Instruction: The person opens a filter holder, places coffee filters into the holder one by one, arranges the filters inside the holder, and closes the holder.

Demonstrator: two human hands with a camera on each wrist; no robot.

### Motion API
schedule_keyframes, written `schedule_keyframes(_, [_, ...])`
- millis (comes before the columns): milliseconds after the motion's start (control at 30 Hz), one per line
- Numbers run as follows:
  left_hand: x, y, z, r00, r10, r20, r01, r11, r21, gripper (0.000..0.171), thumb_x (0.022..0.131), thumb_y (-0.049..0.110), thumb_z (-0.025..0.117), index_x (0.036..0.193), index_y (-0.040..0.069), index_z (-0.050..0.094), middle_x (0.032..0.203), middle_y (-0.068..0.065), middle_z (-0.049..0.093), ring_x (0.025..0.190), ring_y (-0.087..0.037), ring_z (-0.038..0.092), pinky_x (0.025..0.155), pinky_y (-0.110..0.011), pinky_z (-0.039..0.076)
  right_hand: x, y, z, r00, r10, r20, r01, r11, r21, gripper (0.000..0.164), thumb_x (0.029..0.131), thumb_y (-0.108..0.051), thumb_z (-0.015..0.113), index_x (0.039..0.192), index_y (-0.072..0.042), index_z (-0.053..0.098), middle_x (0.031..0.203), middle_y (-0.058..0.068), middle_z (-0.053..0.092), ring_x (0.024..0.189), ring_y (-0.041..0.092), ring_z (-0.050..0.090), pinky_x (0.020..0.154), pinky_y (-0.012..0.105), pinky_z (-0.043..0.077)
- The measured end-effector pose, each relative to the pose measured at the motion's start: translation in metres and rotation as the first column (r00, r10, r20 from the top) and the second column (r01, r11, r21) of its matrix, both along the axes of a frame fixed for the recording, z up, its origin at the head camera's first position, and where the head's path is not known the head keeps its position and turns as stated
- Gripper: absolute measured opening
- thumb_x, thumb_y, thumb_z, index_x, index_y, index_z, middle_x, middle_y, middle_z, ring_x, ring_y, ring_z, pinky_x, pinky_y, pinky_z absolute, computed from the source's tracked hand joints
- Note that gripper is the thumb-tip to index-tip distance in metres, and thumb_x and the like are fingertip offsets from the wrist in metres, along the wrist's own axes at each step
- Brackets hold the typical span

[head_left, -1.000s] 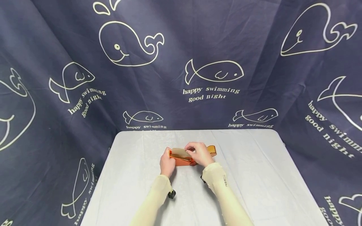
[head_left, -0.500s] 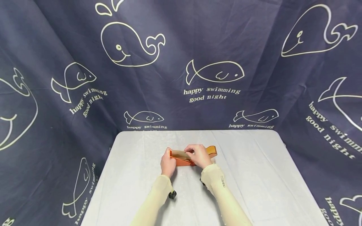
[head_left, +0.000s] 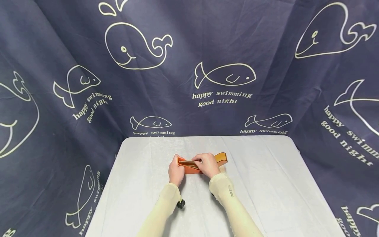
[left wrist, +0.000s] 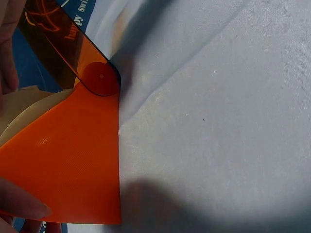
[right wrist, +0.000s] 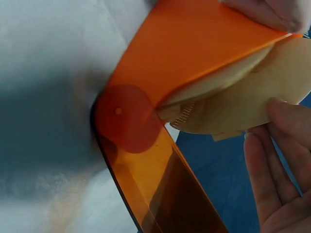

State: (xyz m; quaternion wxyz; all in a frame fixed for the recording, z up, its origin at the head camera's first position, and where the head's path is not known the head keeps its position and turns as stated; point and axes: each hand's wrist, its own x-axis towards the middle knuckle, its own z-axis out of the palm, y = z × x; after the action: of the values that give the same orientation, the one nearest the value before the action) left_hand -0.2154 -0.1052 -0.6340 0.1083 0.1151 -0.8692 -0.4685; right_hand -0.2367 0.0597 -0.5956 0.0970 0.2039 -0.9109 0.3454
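Note:
An orange box (head_left: 191, 171) with a see-through amber lid (head_left: 221, 158) is held just above or on the table; I cannot tell which. The lid is swung out to the right on a round hinge (right wrist: 129, 119). My left hand (head_left: 176, 172) grips the box's left end, its thumb on the front wall. Brown paper coffee filters (right wrist: 248, 99), with a crimped seam, stand in the box's open mouth. My right hand (head_left: 208, 165) pinches the edge of one filter between thumb and fingers. In the left wrist view the box's orange side (left wrist: 73, 165) hides most of the filters.
A white-covered table (head_left: 266, 184) lies under both hands. Dark blue curtains (head_left: 183, 42) printed with whales and fish hang behind it and at both sides.
The filter in my right hand has gone down into the box, and less of it shows above the rim. My right hand has shifted slightly left. The left hand has barely moved.

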Motion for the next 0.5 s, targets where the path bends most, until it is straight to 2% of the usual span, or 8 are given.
schedule_keyframes(200, [0.001,0.000,0.001,1.000,-0.007,0.007,0.007,1.000,0.005,0.027,0.077,-0.005,0.054,0.092,0.016,0.061,0.085,-0.005,0.072,0.079,-0.027,0.067,0.070,-0.044,0.050,0.000,-0.004,-0.007,0.999,-0.011,0.047,0.011,1.000,0.003,0.008,0.087,-0.013,0.082,0.090,-0.020,0.084,0.086,-0.007,0.079,0.080,0.012,0.073,0.076,0.034,0.059])
schedule_keyframes(500, [0.001,0.000,0.000,1.000,-0.015,0.016,0.015,1.000,-0.008,0.029,0.079,-0.007,0.053,0.093,0.016,0.061,0.086,-0.006,0.071,0.077,-0.026,0.066,0.068,-0.042,0.050,0.000,-0.006,-0.015,1.000,0.018,0.007,-0.018,0.999,0.034,0.006,0.085,-0.015,0.084,0.090,-0.019,0.084,0.083,-0.006,0.075,0.074,0.012,0.068,0.071,0.031,0.057])
